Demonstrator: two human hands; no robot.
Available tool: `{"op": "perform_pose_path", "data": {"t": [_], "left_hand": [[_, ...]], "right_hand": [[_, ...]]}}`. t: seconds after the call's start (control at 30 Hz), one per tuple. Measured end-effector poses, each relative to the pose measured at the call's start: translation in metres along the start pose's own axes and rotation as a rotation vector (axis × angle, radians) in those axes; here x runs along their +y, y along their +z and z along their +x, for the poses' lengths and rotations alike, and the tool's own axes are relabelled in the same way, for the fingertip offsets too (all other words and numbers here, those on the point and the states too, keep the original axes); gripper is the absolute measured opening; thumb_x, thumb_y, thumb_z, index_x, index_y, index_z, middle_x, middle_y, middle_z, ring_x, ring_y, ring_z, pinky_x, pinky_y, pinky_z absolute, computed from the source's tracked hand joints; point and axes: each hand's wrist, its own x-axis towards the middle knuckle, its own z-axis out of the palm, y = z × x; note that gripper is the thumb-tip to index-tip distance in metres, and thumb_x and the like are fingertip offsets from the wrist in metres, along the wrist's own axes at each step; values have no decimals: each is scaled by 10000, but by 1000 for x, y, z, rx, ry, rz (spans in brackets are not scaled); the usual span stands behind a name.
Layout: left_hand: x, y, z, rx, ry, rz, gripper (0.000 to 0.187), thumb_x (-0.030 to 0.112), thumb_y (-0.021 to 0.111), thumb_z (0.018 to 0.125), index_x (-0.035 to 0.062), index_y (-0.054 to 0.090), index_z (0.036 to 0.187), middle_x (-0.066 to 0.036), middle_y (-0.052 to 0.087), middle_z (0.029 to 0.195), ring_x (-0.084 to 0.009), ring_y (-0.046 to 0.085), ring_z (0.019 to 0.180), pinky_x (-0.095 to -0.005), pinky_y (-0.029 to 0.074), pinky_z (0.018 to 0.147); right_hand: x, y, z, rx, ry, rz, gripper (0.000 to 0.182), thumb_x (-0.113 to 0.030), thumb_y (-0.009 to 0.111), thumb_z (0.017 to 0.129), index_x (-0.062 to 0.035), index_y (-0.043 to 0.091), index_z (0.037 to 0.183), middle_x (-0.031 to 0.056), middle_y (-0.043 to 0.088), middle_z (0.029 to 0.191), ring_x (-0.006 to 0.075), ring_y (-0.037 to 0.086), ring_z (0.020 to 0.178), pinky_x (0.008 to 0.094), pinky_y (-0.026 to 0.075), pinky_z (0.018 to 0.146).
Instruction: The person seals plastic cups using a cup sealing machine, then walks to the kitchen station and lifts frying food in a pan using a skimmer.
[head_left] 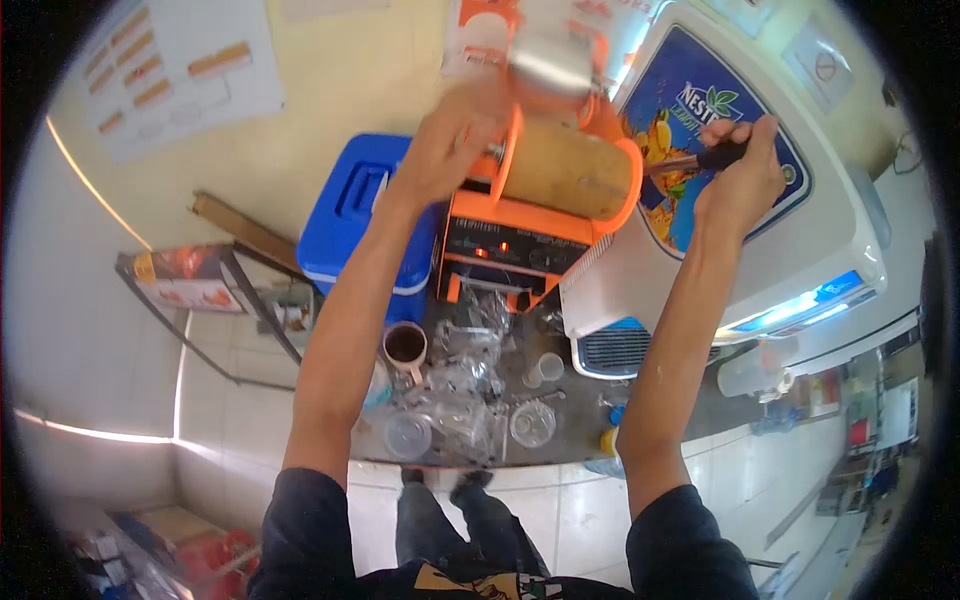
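Note:
An orange and black machine (512, 240) stands on the dark counter, with a tan cylinder (568, 168) between orange end rings and a blurred metal roller (550, 62) above it. My right hand (745, 175) is closed round a black handle (722, 155), whose metal rod runs to the machine's right side. At the machine's upper left, my left hand (450, 145) is blurred by motion, its fingers bent near the ring's metal pin; whether it holds anything is unclear. Small red lights glow on the machine's front panel.
A blue cooler (360, 200) stands left of the machine, a white drink dispenser (790, 240) right. Nearer on the counter are a mug (405, 345), clear plastic bags (465, 375), a small clear cup (547, 368) and round lids (532, 424). A black metal rack (205, 355) is at left.

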Motion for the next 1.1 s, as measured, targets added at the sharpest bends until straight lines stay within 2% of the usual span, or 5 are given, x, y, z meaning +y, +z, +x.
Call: {"op": "perform_pose_path", "data": {"t": [0.33,0.47,0.7,0.87,1.1], "left_hand": [[-10,41,-13,270,-26,-390,394,455,434,975,64,393,997,-104,436,999,-222,447,1011,-395,361,969],[-18,48,-16,304,33,-414,369,435,459,971,87,349,1025,-75,402,954,-209,424,974,-408,352,942],[-9,47,-14,339,-45,-408,377,424,413,978,68,327,1066,-98,388,966,-232,430,1023,-402,321,966],[-15,49,-14,355,-9,-453,382,435,415,976,73,320,1051,-100,387,969,-231,422,997,-405,317,947],[-19,49,-12,370,-43,-401,426,476,471,951,86,316,1021,-87,375,932,-226,410,955,-399,329,914]], "right_hand": [[63,-114,-152,46,-248,404,465,-356,281,1016,-155,297,597,2,282,522,176,384,595,339,379,626],[49,-128,-205,-17,-266,3,462,-377,228,1035,-165,335,640,-11,340,571,169,400,617,375,368,750],[46,-120,-190,109,-220,173,539,-451,430,978,-101,435,569,37,476,539,196,497,536,436,422,699],[15,-106,-134,-369,-237,-28,473,-329,346,1024,-121,369,599,35,421,511,157,395,487,386,403,681],[67,-130,-210,-74,-281,68,440,-321,340,1019,-141,390,620,18,422,564,168,430,597,395,398,711]]}}
